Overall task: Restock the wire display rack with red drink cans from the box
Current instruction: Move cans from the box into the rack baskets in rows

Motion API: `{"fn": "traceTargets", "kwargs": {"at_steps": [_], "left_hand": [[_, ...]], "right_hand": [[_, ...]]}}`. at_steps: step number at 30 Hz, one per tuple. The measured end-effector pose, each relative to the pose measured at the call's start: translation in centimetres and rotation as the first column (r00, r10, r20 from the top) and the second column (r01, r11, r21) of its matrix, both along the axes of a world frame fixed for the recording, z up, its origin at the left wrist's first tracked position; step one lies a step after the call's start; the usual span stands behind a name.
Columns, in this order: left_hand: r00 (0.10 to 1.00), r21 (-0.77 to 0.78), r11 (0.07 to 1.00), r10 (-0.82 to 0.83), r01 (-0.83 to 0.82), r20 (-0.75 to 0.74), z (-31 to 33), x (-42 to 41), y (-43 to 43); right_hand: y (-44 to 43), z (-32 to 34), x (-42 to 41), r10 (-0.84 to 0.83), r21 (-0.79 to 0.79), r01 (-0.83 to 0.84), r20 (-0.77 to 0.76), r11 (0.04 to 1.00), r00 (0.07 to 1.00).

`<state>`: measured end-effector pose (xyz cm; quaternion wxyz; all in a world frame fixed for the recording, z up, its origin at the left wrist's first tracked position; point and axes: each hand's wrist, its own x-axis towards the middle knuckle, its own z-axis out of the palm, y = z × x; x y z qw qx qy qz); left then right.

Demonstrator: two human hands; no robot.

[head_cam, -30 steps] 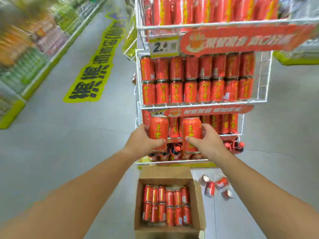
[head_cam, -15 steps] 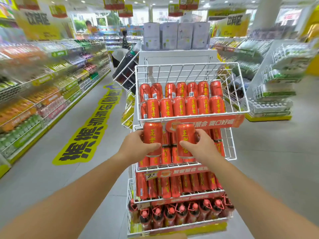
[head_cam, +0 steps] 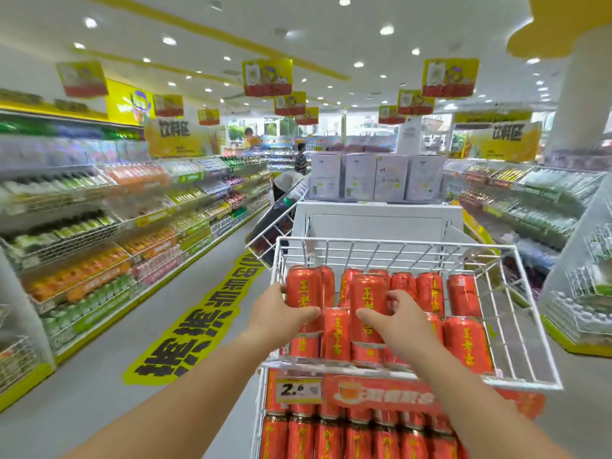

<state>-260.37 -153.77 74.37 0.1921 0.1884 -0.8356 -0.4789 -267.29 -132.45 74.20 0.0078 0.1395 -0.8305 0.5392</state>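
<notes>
Shop shelves [head_cam: 99, 226] stand all around, and over the rack's top basket [head_cam: 397, 241] the left hand [head_cam: 281, 313] grips one red can [head_cam: 304, 286] and the right hand [head_cam: 397, 321] grips a second can [head_cam: 367, 303], so if they land crooked on the cans below [head_cam: 336, 332], they could wobble and knock others down.

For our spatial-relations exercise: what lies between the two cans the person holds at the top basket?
Head view: stocked red cans sit between the left can and the right can.
</notes>
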Motion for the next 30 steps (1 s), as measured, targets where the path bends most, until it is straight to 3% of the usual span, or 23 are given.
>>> {"fn": "traceTargets", "kwargs": {"at_steps": [12,19,30], "left_hand": [[0.994,-0.145,0.984,0.108,-0.106,0.007,-1.7,-12.9,-0.9],[0.983,-0.196,0.966,0.18,-0.168,0.045,-2.8,-14.5,-2.1],[0.993,-0.194,0.977,0.101,-0.088,0.061,-4.4,-14.8,-2.9]], "right_hand": [[-6.7,-2.9,-14.6,0.054,0.02,-0.055,0.029,0.998,0.998],[-8.4,-4.4,-16.7,0.051,0.1,-0.056,0.059,0.993,0.997],[-8.4,-5.5,-16.3,0.132,0.236,-0.114,-0.061,0.965,0.989]]}}
